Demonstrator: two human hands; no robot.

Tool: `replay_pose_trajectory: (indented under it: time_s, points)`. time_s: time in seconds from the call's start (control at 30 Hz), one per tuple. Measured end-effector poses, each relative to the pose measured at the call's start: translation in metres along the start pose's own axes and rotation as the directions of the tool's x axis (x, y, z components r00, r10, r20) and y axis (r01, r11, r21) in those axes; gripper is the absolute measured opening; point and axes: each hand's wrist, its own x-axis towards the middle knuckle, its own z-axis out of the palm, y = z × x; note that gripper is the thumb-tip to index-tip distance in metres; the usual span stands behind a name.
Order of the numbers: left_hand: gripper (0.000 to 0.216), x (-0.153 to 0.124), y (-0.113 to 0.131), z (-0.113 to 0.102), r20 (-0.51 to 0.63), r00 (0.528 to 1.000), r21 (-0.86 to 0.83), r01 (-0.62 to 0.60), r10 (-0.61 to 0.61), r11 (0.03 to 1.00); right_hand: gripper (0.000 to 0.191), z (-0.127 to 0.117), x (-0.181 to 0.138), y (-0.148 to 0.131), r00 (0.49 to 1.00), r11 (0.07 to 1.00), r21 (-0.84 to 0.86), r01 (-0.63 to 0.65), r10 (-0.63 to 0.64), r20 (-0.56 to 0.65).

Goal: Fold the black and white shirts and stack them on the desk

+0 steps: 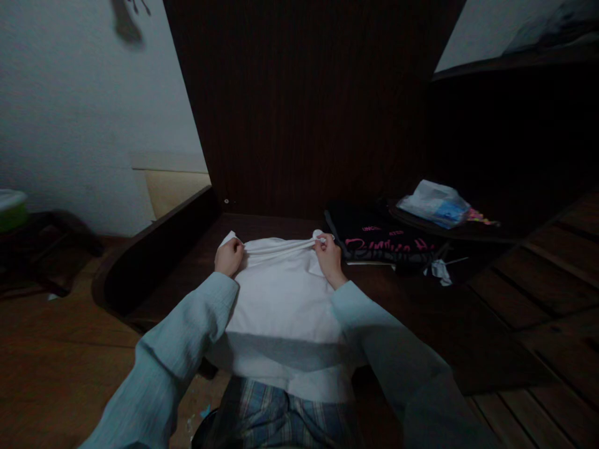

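A white garment (281, 305), whose exact kind I cannot make out, lies on the dark wooden surface and hangs over its front edge toward my lap. At its far left corner, my left hand (229, 257) is closed on the fabric. My right hand (329, 257) pinches the far right corner between thumb and fingers. Between both hands the far edge is drawn taut in several narrow folds. Right of my right hand lies a folded black garment (369, 234) with pink lettering.
A clear plastic packet (435, 202) with white and blue contents rests on a dark ledge at right. Crumpled silvery wrapping (440, 272) lies below it. A tall dark panel (304, 112) rises behind, and a raised wooden side (154, 249) bounds the left. A stool (51, 243) stands far left.
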Motion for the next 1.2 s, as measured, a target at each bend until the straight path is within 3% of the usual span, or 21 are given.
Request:
replay_pose_trajectory:
  time_s: [0.1,0.2,0.3,0.37,0.53,0.63,0.7,0.77,0.83,0.87,0.93,0.97,1.0,1.03,1.1,1.17,1.2]
  points:
    - [0.027,-0.001,0.0,-0.001,0.003,0.995,-0.006,0.098,-0.098,0.995,0.041,0.001,0.003,0.004,0.986,0.99,0.103,0.092,-0.076,-0.146]
    - [0.034,-0.001,-0.001,0.001,0.004,0.999,0.031,0.043,-0.043,0.999,0.053,0.002,0.003,0.007,0.966,0.983,-0.003,0.185,-0.182,-0.184]
    - [0.043,0.0,-0.004,0.003,-0.002,0.998,0.138,-0.054,0.055,0.989,0.051,0.005,0.001,0.012,0.961,0.957,-0.149,0.25,-0.264,-0.083]
    - [0.05,0.002,-0.006,0.005,0.035,0.997,0.18,-0.081,0.075,0.98,0.047,0.008,-0.001,0.015,0.967,0.945,-0.209,0.252,-0.255,0.015]
    - [0.067,0.004,-0.01,0.007,0.202,0.971,0.028,-0.138,0.129,0.99,0.033,0.014,-0.003,0.022,0.97,0.921,-0.337,0.197,-0.134,0.203]
    - [0.05,0.003,-0.009,0.01,0.315,0.926,-0.122,-0.178,0.208,0.976,0.029,0.015,-0.001,0.024,0.964,0.918,-0.344,0.199,-0.121,0.236]
    - [0.034,0.002,-0.009,0.01,0.333,0.914,-0.156,-0.191,0.234,0.969,0.028,0.016,0.0,0.026,0.965,0.923,-0.33,0.2,-0.127,0.229]
    - [0.024,0.002,-0.01,0.008,0.197,0.957,-0.135,-0.186,0.211,0.973,0.028,0.016,0.001,0.027,0.97,0.93,-0.315,0.191,-0.131,0.203]
    - [0.023,0.003,-0.012,0.002,-0.097,0.992,-0.118,-0.095,0.083,0.988,0.03,0.017,0.002,0.028,0.975,0.935,-0.3,0.188,-0.141,0.169]
    - [0.024,0.003,-0.013,-0.001,-0.269,0.963,-0.138,-0.015,-0.022,0.99,0.031,0.018,0.002,0.028,0.976,0.937,-0.29,0.193,-0.154,0.154]
    - [0.03,0.004,-0.015,-0.008,-0.539,0.814,-0.228,0.105,-0.216,0.968,0.032,0.018,0.002,0.027,0.973,0.94,-0.258,0.222,-0.196,0.121]
    - [0.034,0.003,-0.016,-0.01,-0.62,0.741,-0.266,0.111,-0.258,0.958,0.031,0.018,0.002,0.026,0.969,0.941,-0.238,0.242,-0.223,0.103]
    - [0.037,0.002,-0.015,-0.011,-0.671,0.697,-0.282,0.078,-0.254,0.956,0.031,0.018,0.002,0.025,0.965,0.939,-0.22,0.263,-0.25,0.084]
    - [0.04,0.001,-0.015,-0.011,-0.692,0.691,-0.277,0.013,-0.209,0.961,0.031,0.017,0.001,0.023,0.959,0.936,-0.206,0.284,-0.276,0.065]
    - [0.039,-0.001,-0.012,-0.006,-0.628,0.778,-0.243,-0.157,-0.032,0.957,0.029,0.015,-0.001,0.017,0.946,0.927,-0.192,0.322,-0.323,0.027]
    - [0.031,-0.001,-0.009,0.003,-0.426,0.887,-0.235,-0.297,0.176,0.926,0.025,0.011,-0.002,0.011,0.929,0.916,-0.171,0.363,-0.37,-0.011]
    - [0.027,-0.001,-0.008,0.007,-0.308,0.915,-0.241,-0.34,0.261,0.909,0.024,0.01,-0.004,0.008,0.919,0.91,-0.151,0.385,-0.393,-0.026]
